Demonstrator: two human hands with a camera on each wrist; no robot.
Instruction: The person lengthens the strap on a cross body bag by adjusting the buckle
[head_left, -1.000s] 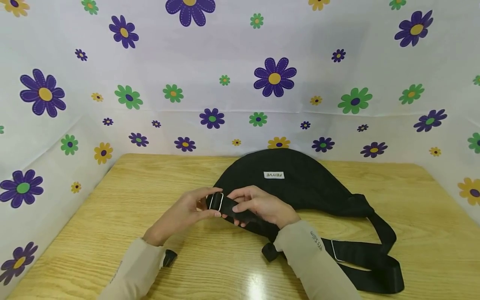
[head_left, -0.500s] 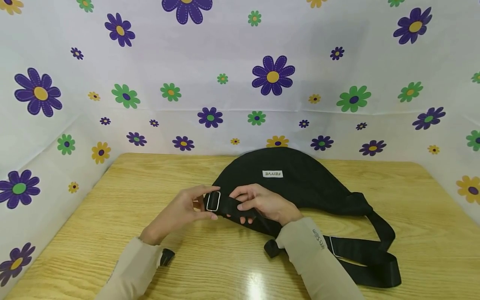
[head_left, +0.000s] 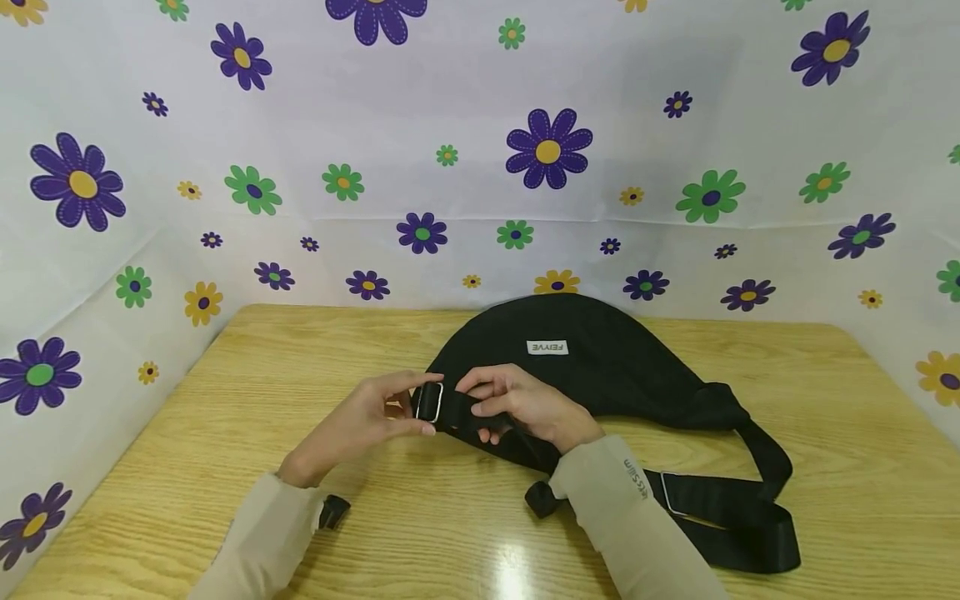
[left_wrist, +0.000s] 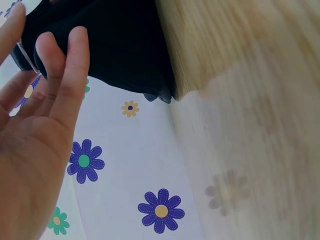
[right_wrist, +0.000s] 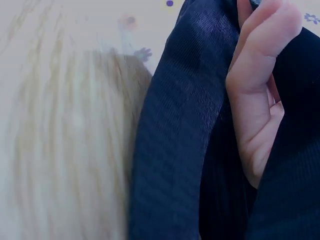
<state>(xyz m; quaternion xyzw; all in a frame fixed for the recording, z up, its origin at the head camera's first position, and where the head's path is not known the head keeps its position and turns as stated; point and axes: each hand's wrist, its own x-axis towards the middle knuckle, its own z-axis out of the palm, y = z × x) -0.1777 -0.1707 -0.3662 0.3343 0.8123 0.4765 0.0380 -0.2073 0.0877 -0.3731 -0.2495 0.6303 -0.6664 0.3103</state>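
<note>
A black waist bag (head_left: 600, 358) with a small white label lies on the wooden table. In front of its left end, my left hand (head_left: 360, 425) pinches a metal strap slider (head_left: 430, 402) between thumb and forefinger. Black webbing strap (head_left: 459, 410) runs from the slider to my right hand (head_left: 528, 408), whose thumb and fingers grip it. In the left wrist view, other fingers of the left hand (left_wrist: 45, 115) stand straight beside the black fabric. The right wrist view has strap webbing (right_wrist: 175, 130) passing on both sides of the right hand (right_wrist: 260, 90).
A black buckle end (head_left: 333, 512) lies by the left sleeve, and another black strap end (head_left: 541, 499) by the right sleeve. Looped strap with a second metal slider (head_left: 673, 493) spreads over the table's right side. A flowered cloth (head_left: 465, 108) stands behind and beside the table (head_left: 225, 400).
My right hand has shifted slightly along the strap and the strap between the hands has bent a little. My left hand still pinches the slider, moved slightly left.
</note>
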